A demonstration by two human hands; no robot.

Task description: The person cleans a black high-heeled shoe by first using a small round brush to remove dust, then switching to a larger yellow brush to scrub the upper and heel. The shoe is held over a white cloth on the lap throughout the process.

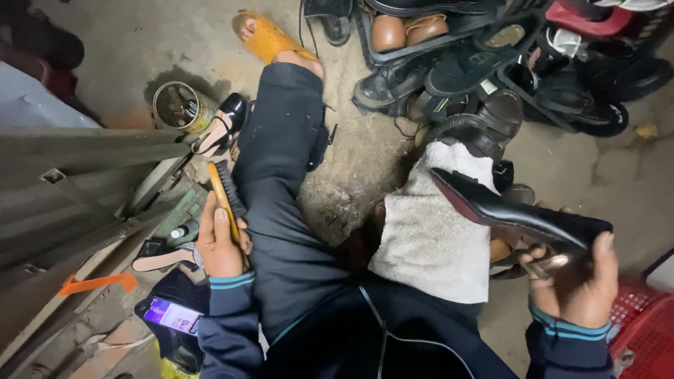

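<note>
A single head-worn camera looks steeply down from close above the seated person's lap, facing forward along the outstretched left leg to the concrete floor and the shoe pile beyond.

Shoe in the right hand, brush in the left, legs between.

The left hand holds a brush left of the outstretched leg; the right hand holds a high-heeled shoe right of a cloth on the knee. A tin can stands far left; a shoe pile lies ahead.
</note>
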